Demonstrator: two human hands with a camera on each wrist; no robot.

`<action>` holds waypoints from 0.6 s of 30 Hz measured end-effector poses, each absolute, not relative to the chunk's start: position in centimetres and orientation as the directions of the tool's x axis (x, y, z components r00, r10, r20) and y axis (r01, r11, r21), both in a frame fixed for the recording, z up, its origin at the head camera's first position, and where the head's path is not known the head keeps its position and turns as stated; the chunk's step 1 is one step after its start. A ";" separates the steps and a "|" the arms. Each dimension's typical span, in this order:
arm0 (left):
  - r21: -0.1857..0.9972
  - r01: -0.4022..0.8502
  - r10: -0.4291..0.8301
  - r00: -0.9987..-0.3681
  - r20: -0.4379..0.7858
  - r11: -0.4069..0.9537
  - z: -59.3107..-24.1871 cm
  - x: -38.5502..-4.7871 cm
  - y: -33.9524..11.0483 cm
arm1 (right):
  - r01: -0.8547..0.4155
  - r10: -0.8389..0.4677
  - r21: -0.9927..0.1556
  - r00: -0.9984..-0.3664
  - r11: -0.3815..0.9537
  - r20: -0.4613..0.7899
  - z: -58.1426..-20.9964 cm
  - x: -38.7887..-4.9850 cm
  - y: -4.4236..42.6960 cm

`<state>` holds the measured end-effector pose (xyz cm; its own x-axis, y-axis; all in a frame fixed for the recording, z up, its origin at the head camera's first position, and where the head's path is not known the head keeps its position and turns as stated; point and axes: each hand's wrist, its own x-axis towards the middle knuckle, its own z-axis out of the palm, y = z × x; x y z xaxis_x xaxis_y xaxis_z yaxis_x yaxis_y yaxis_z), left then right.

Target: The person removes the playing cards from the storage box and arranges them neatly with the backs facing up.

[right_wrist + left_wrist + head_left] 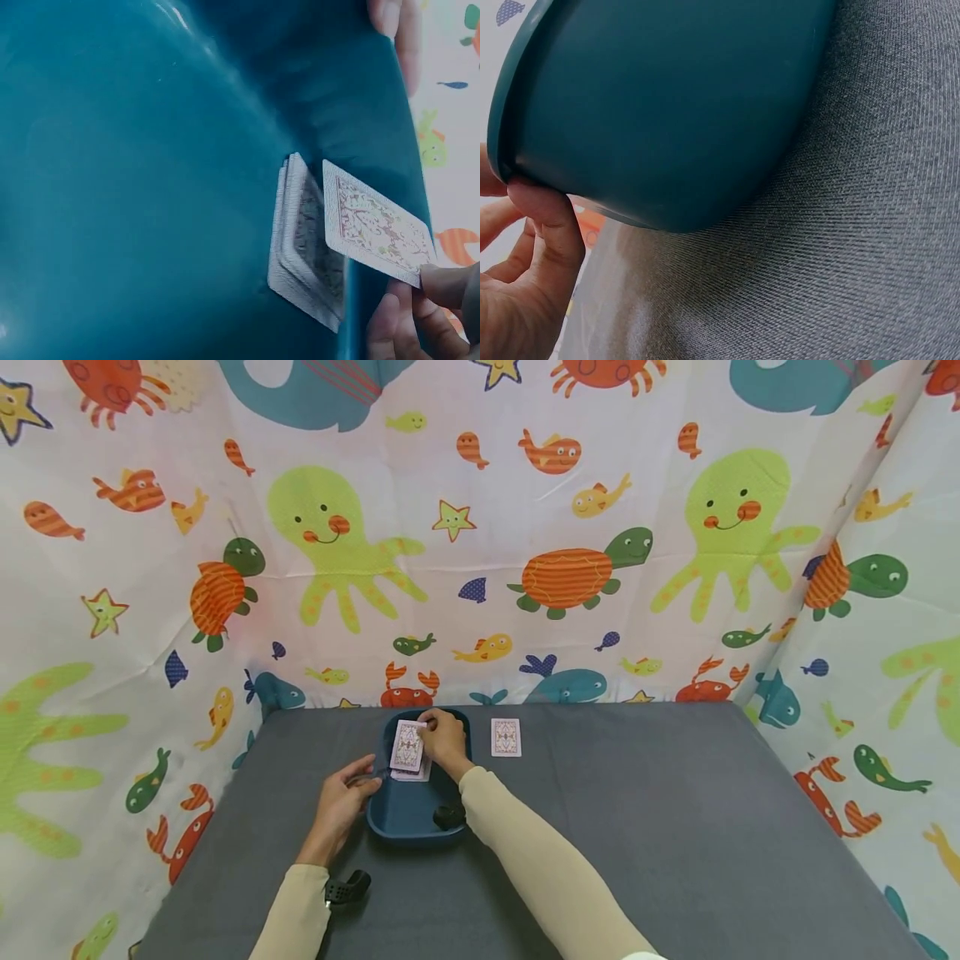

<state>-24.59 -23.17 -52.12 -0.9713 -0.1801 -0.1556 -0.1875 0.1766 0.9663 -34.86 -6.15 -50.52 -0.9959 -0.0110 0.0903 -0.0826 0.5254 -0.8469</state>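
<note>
A blue plastic tub (pixel 412 817) stands on the grey tabletop, with a small stack of playing cards (pixel 304 251) lying inside it. My right hand (pixel 445 742) reaches over the tub and pinches one playing card (pixel 379 225) at its edge between thumb and fingers. That card is raised above the stack, tilted, its patterned back showing. At the tub's left side, my left hand (pixel 339 806) grips the rim (pixel 501 112), thumb on the outside under the lip. Right of the tub, a single playing card (pixel 506 737) lies back up on the table.
Grey cloth (pixel 675 827) covers the table. Behind it and at both sides hangs a white curtain (pixel 420 543) printed with sea animals. Black wrist devices (pixel 348 887) sit on both wrists.
</note>
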 end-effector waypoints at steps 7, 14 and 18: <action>0.967 -0.190 -0.189 -0.969 -0.157 0.171 -52.2 -24.6 -23.0 | -0.120 -0.045 -0.850 -0.993 0.514 0.112 -48.7 -34.8 -5.4; 0.969 -0.191 -0.185 -0.969 -0.161 0.156 -52.2 -24.6 -23.0 | -0.112 -0.066 -0.890 -0.994 0.441 0.092 -47.1 -34.3 -4.2; 0.971 -0.186 -0.178 -0.971 -0.159 0.148 -52.1 -24.6 -23.0 | -0.094 -0.049 -0.913 -0.996 0.398 0.081 -46.3 -33.7 -3.2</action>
<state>-24.58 -22.95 -52.11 -0.9711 -0.1780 -0.1588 -0.1859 0.1478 0.9714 -33.70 -3.25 -46.31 -0.9955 -0.0493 0.0809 -0.0939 0.3977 -0.9127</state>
